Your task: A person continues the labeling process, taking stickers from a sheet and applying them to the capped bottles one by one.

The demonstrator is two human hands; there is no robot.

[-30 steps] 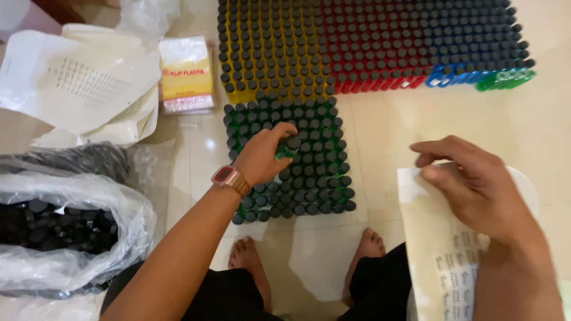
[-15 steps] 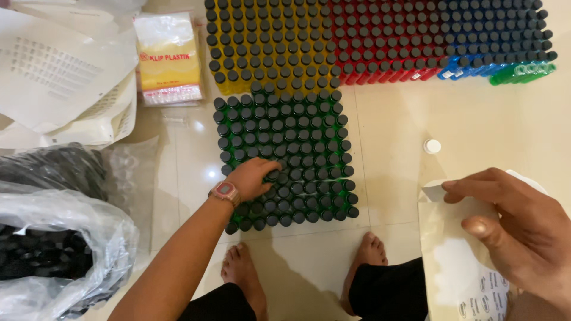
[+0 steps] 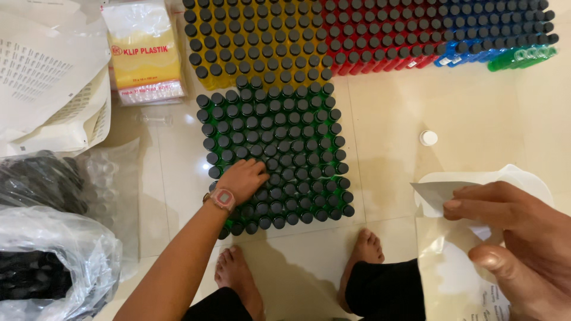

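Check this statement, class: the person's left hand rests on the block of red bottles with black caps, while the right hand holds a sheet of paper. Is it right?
Not quite. The head view shows the left hand resting on the block of green bottles, not red ones; the red bottles stand farther away, untouched. The right hand does hold a sheet of paper.

- Bare cream floor tiles point(image 3: 392, 148) right of block of green black-capped bottles point(image 3: 285, 137): open lane, only a small white round cap point(image 3: 428, 137) in it.
- Narrow tile strip left of block; clear plastic bags of black caps point(image 3: 41, 238) crowd it.
- Top: yellow, red, blue bottle rows point(image 3: 380, 30) shut access.
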